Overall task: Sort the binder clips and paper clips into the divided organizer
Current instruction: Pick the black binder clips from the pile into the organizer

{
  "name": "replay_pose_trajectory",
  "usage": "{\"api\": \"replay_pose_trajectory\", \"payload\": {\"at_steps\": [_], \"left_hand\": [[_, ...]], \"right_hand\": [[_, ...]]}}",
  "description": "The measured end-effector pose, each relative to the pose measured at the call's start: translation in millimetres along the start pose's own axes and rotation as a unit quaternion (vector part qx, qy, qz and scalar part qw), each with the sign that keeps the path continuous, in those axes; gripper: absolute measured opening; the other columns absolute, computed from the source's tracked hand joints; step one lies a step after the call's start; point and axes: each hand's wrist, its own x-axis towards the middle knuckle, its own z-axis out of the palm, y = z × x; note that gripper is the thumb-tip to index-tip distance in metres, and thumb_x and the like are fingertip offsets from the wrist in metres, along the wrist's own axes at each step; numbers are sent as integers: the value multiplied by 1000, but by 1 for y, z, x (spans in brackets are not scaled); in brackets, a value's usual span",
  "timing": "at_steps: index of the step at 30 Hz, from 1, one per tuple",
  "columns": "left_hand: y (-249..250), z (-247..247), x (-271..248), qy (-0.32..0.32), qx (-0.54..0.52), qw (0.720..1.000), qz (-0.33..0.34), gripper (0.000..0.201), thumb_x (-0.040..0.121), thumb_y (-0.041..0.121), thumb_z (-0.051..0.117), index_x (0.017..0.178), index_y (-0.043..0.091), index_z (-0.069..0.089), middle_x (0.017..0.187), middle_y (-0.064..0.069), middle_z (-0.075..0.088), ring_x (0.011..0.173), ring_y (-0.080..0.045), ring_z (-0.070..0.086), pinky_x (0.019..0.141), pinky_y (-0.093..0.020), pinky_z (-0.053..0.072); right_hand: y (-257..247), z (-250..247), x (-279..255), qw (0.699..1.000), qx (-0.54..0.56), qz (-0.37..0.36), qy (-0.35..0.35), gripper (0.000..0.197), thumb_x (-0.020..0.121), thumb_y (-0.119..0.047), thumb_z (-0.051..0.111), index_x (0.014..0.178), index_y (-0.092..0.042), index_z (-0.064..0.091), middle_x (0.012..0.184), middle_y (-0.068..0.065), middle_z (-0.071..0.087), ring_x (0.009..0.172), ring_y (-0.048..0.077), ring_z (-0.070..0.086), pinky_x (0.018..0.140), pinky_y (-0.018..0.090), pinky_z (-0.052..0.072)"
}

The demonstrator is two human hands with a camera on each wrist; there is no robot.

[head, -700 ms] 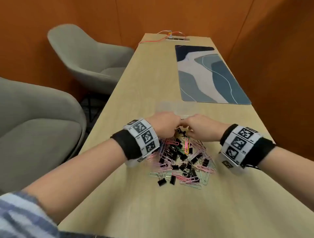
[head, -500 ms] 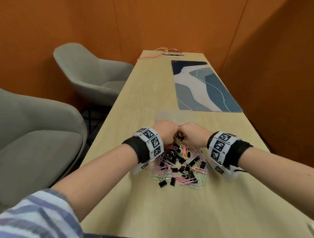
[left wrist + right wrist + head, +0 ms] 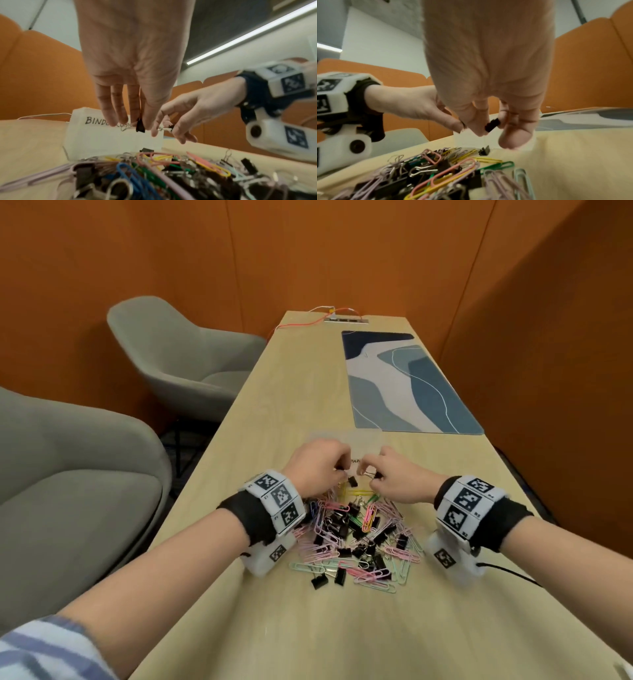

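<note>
Binder clips pinched, one per hand: left hand [image 3: 135, 70] black clip [image 3: 140, 125]; right hand [image 3: 489, 75] another [image 3: 491, 125]; next, drop both into organizer [image 3: 96, 135] at 12 o'clock, labelled compartment.

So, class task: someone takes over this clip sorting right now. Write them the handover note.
Left hand: pinches a black binder clip in front of the organizer.
Right hand: pinches another black clip, also raised.
Organizer: clear, beyond the pile, front labelled for binder clips.
Done: cannot tell what is inside it yet.
Left: drop both held clips, then sort the mixed pile of paper and binder clips on the table.
</note>
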Motion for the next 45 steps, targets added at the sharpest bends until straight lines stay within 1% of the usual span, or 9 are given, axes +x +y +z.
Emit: {"api": "replay_pose_trajectory", "payload": {"at_steps": [4, 7, 14, 22, 26, 31, 36, 41, 45], "left_hand": [[-11, -11, 0, 28, -75, 996, -30, 7, 87, 15, 59, 89, 15, 66, 86, 3, 52, 79, -15, 51, 82, -34, 47], [-19, -16, -5, 8, -100, 993, -67, 22, 91, 5, 46, 93, 13, 66, 94, -2, 47, 88, -21, 56, 82, -30, 45], [-31, -16, -22, -51, 63, 991, -110, 20, 90, 20, 45, 96, 15, 63, 103, -6, 68, 97, -27, 61, 72, -30, 42], [-30, -6, -30, -129, 85, 984, -93, 26, 84, 33, 64, 100, 14, 59, 102, -5, 66, 94, -24, 59, 69, -30, 41], [-24, -2, -27, -143, 84, 978, -131, 39, 83, 43, 65, 97, 6, 60, 86, -8, 59, 80, -23, 52, 67, -31, 40], [-21, -1, -21, -166, 45, 977, -124, 27, 83, 28, 67, 96, 4, 69, 87, -8, 64, 81, -22, 56, 68, -28, 42], [-25, 1, -26, -146, 26, 984, -100, 13, 89, 26, 61, 91, 13, 58, 106, -11, 68, 87, -23, 57, 70, -26, 39], [-32, -11, -29, -140, -40, 981, -128, 14, 92, 21, 52, 98, 10, 58, 102, -12, 64, 87, -23, 54, 74, -28, 40], [-36, -25, -23, -120, -193, 956, -187, 8, 93, 19, 49, 88, 13, 51, 80, 0, 56, 61, -12, 44, 54, -22, 37]], "right_hand": [[-1, 0, 0, 999, -4, -17, 46, 23, 90, -3, 41, 106, -8, 57, 94, 1, 51, 85, 18, 48, 67, 22, 34], [-6, 3, 1, 996, -78, -39, 24, 28, 91, -4, 35, 114, -8, 51, 104, 9, 60, 95, 27, 56, 77, 30, 43], [-13, 12, 7, 966, -250, -59, 16, 22, 95, -17, 41, 112, -9, 52, 108, 13, 65, 99, 32, 62, 72, 36, 46], [-12, 7, 5, 991, -128, 10, -28, 20, 90, -33, 43, 94, -15, 34, 89, 6, 49, 82, 25, 47, 72, 34, 39], [-8, -1, -1, 995, 73, 61, -13, 23, 95, -30, 31, 91, -10, 42, 82, 6, 50, 71, 22, 47, 60, 32, 39], [-6, -2, 4, 896, 421, 140, -24, 26, 87, -22, 29, 68, -11, 44, 47, 0, 33, 38, 14, 28, 43, 21, 27], [-6, 0, 8, 799, 577, 157, -68, 21, 86, -19, 28, 71, -11, 41, 47, -3, 30, 41, 12, 24, 40, 20, 23], [-10, 3, 15, 778, 604, 161, -61, 25, 88, -19, 29, 65, -15, 39, 49, -3, 30, 43, 12, 22, 40, 21, 22], [-16, -7, 19, 776, 616, 130, -49, 29, 96, -24, 38, 70, -13, 45, 60, 5, 53, 44, 11, 31, 41, 20, 27]]}}
